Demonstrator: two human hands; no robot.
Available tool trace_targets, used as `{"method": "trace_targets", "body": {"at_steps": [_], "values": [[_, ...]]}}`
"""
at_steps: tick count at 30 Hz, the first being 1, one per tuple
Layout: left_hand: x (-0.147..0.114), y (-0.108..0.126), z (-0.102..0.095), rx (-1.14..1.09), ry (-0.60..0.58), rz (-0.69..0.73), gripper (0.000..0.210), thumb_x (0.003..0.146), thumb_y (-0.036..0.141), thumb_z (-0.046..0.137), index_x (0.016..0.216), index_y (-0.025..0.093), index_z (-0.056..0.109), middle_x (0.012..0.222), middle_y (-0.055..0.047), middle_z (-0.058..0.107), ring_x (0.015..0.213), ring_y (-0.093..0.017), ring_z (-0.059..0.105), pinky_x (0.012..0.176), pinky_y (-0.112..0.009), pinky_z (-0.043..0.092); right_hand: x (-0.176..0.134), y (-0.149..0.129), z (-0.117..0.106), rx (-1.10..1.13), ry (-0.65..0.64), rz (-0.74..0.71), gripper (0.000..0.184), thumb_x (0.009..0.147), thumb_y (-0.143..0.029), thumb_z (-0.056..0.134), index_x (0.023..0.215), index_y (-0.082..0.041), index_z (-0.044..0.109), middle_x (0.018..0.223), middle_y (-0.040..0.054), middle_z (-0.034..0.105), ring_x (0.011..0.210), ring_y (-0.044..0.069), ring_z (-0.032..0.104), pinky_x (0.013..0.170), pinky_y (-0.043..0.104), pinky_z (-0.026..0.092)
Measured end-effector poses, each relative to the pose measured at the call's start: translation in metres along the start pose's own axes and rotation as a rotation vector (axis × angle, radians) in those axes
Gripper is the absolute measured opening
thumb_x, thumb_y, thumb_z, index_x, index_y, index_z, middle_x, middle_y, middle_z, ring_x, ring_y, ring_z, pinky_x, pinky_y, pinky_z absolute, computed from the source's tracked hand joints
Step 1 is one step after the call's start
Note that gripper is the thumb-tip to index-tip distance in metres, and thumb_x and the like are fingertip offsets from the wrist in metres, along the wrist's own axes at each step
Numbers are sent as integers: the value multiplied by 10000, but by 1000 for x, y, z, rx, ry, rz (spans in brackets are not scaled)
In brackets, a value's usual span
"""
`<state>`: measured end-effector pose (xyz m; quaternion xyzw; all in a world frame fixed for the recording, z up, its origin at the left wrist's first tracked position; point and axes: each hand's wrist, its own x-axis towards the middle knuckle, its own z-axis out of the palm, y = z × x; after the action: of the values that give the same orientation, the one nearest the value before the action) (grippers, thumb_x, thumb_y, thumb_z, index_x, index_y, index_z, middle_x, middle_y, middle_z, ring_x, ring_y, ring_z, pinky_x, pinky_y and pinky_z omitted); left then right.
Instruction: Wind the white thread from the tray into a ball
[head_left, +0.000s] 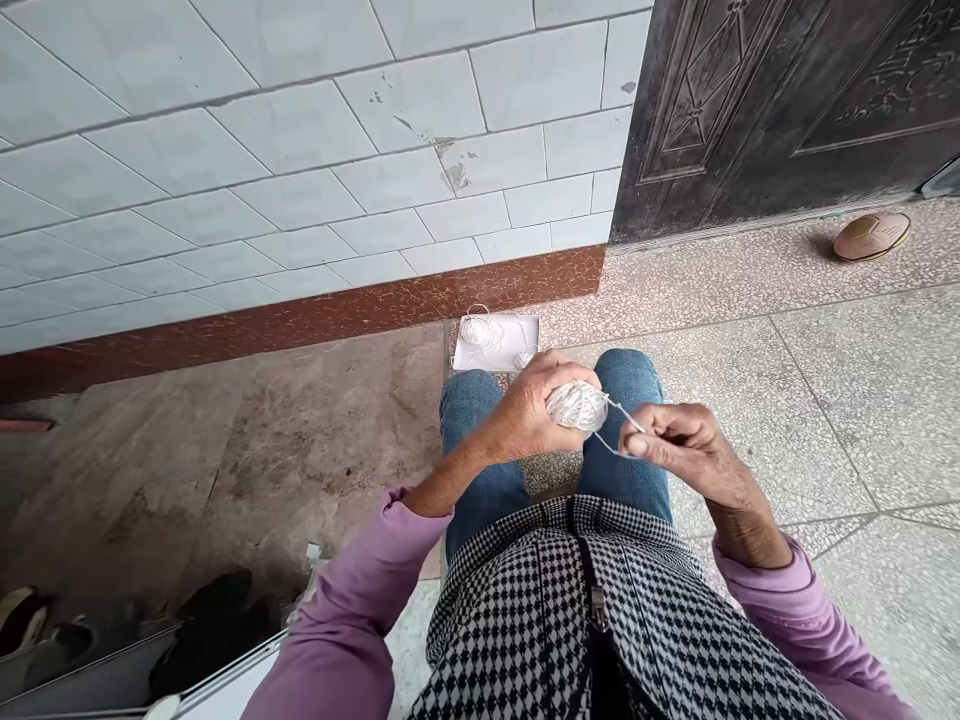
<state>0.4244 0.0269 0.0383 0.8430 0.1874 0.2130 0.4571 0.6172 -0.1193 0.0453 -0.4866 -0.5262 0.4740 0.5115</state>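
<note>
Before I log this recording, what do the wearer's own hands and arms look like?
The left hand and right hand are both ungloved, with no ring or watch showing. The left sleeve and right sleeve match: plain light purple cloth, creased along the arms and ending short of the hands. No markings can be made out on them.

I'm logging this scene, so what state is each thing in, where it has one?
Ball of string: wound, held
Loose string: drawn out from the ball
Left hand: wrapped around the ball
Right hand: pinching the loose string
White box: open, on the floor
String coil: lying in the box
Checked vest: zipped partway
Tiled wall: chipped in spots
</note>
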Motion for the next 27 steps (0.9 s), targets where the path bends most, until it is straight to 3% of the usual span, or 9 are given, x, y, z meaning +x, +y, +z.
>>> {"method": "trace_targets", "body": {"at_steps": [5, 7, 10, 14, 17, 20, 22, 24, 27], "values": [[-6, 2, 10, -93, -186, -4, 525, 650, 193, 865, 1157, 251, 743, 1141, -55, 670, 1097, -281, 647, 1060, -484, 510, 22, 14, 4, -195, 397, -24, 448, 996, -636, 705, 815, -226, 700, 619, -22, 474, 575, 128, 383, 509, 282, 293], [-6, -2, 2, -256, -233, -58, 529, 647, 267, 897, 1153, 256, 743, 1126, -42, 683, 1047, -260, 658, 1039, -459, 520, 19, 25, 2, -252, 349, -16, 444, 997, -645, 695, 859, -223, 715, 664, -10, 545, 596, 132, 436, 530, 285, 336], [-5, -11, -12, -401, -186, -114, 517, 639, 345, 918, 1116, 245, 746, 1078, -29, 694, 976, -232, 652, 995, -417, 526, -3, 28, 0, -246, 118, 19, 420, 1067, -563, 624, 868, -210, 732, 688, -9, 597, 593, 122, 479, 551, 276, 383], [-6, -16, -6, -206, -127, -110, 464, 646, 267, 876, 1092, 234, 752, 1056, -33, 666, 993, -237, 638, 1016, -438, 505, -20, 8, -1, -113, -124, -10, 372, 1091, -501, 615, 921, -219, 788, 719, 8, 669, 603, 127, 547, 532, 269, 390], [-11, -11, 14, -157, -211, -92, 464, 631, 225, 876, 1080, 224, 759, 1082, -54, 668, 1046, -265, 645, 1030, -472, 503, -1, 4, 0, -142, 142, -31, 405, 1046, -556, 675, 819, -227, 736, 652, -2, 579, 579, 131, 467, 517, 283, 345], [-16, -8, 16, -354, -324, -114, 489, 616, 261, 919, 1077, 228, 758, 1111, -61, 711, 1050, -271, 673, 1022, -468, 519, 18, 21, 1, -248, 361, -39, 443, 1014, -623, 688, 813, -228, 700, 641, -17, 499, 586, 133, 384, 535, 293, 328], [-19, -11, 5, -539, -301, -174, 528, 604, 313, 941, 1091, 237, 752, 1115, -56, 732, 1018, -263, 690, 959, -429, 544, 15, 34, 4, -288, 270, -24, 435, 1034, -616, 656, 852, -224, 706, 678, -12, 542, 595, 132, 422, 558, 291, 363], [-22, -20, -10, -667, -226, -252, 554, 597, 348, 949, 1100, 241, 742, 1083, -44, 741, 962, -245, 694, 881, -383, 553, 2, 37, 8, -259, 38, 5, 404, 1080, -553, 604, 887, -217, 719, 722, -5, 604, 614, 130, 494, 584, 281, 409], [-30, -31, -13, -562, -169, -320, 546, 584, 339, 948, 1083, 230, 753, 1035, -35, 728, 931, -225, 670, 888, -373, 541, -17, 26, 13, -85, -286, 34, 368, 1113, -466, 575, 918, -209, 753, 728, -5, 645, 611, 118, 522, 571, 259, 422]]}}
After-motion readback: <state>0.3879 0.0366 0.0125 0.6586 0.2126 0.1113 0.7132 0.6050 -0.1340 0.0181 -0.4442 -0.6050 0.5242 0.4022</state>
